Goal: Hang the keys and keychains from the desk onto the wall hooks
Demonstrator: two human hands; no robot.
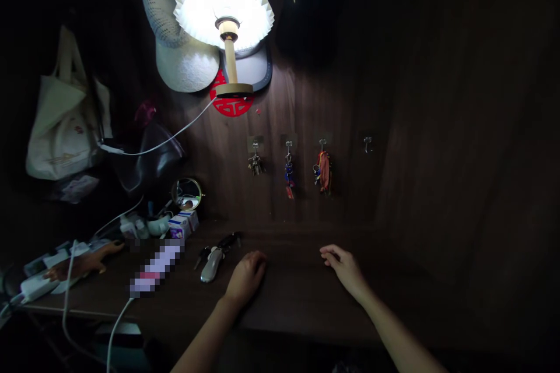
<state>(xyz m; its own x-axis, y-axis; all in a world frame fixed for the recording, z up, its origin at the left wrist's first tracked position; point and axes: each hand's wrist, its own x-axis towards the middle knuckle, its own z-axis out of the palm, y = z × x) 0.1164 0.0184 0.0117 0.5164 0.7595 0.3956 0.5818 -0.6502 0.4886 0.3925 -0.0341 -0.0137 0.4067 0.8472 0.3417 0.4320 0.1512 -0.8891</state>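
My left hand rests on the dark wooden desk with its fingers curled in; no object shows in it. Just left of it lies a bunch of keys with a silver-grey fob and a black piece, apart from the hand. My right hand is over the desk, its fingers loosely bent and the thumb a little apart, with nothing in it. On the wall behind hang a metal key bunch, keys with a blue and red tag, and keys with an orange-red strap.
A bare hook is right of the hanging keys. A lit lamp and hats are above. Leftward are a blurred-out phone-like object on a white cable, a box, a round mirror and a canvas bag.
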